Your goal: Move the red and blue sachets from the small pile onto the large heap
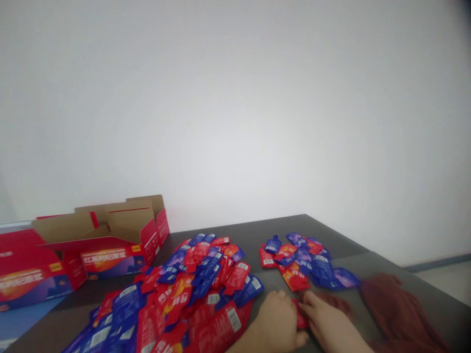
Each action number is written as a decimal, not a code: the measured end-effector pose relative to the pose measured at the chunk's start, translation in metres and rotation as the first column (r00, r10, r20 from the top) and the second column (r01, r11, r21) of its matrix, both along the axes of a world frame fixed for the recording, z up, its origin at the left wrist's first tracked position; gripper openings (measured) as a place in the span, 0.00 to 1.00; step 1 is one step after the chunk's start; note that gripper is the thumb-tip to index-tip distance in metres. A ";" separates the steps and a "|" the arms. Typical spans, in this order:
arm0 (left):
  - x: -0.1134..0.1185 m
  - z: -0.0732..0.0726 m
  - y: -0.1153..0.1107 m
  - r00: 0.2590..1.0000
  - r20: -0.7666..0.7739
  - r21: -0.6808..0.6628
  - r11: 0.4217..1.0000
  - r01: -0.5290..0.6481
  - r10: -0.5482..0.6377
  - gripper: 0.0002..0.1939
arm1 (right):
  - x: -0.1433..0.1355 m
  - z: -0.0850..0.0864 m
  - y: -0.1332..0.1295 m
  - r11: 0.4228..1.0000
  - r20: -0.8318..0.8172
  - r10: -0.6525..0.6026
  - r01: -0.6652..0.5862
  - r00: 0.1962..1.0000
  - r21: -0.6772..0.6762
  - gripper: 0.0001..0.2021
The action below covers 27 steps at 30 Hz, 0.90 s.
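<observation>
At the table's near side, my left hand [276, 321] is closed with fingers curled at the left edge of a red sachet [302, 317]. My right hand [329, 318] pinches the same sachet from the right, and the two hands almost meet over it. Most of the sachet is hidden by the fingers. Just beyond my right hand shows a fold of brown cloth [337, 301]. To the left of my left hand spreads a large heap of red and blue sachets [172, 294]. A smaller pile of red and blue sachets [303, 260] lies farther back, beyond both hands.
Open red cardboard boxes [114, 257] stand at the left, with brown insides and raised flaps. A larger brown cloth [401, 314] lies crumpled at the right on the dark table [257, 230]. A white wall [235, 122] rises behind the table.
</observation>
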State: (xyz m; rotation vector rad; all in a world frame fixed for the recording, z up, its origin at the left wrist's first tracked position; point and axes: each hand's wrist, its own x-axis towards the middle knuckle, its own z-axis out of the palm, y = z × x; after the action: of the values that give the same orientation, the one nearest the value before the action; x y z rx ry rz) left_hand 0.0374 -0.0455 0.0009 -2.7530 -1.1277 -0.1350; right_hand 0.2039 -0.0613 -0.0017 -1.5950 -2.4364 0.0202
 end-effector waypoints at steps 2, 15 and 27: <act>0.005 -0.002 -0.002 1.000 0.011 0.007 1.000 -0.025 0.025 0.22 | -0.002 -0.001 0.002 1.000 -0.031 0.027 -0.027 0.999 0.011 0.19; -0.027 0.073 0.002 0.938 0.087 -0.054 0.942 -0.332 0.336 0.12 | 0.061 0.003 0.032 0.971 -0.081 -0.239 0.238 0.968 -0.015 0.14; 0.016 -0.004 -0.010 0.992 0.106 -0.198 0.979 -0.045 0.067 0.22 | 0.030 0.001 0.018 1.000 -0.103 -0.009 0.007 0.995 -0.018 0.18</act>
State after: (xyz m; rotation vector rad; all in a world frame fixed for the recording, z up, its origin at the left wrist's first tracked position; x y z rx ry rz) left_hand 0.0539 -0.0555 -0.0026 -2.9130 -1.3121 -0.1841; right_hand 0.2338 -0.0438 -0.0008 -1.5709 -2.3581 0.1198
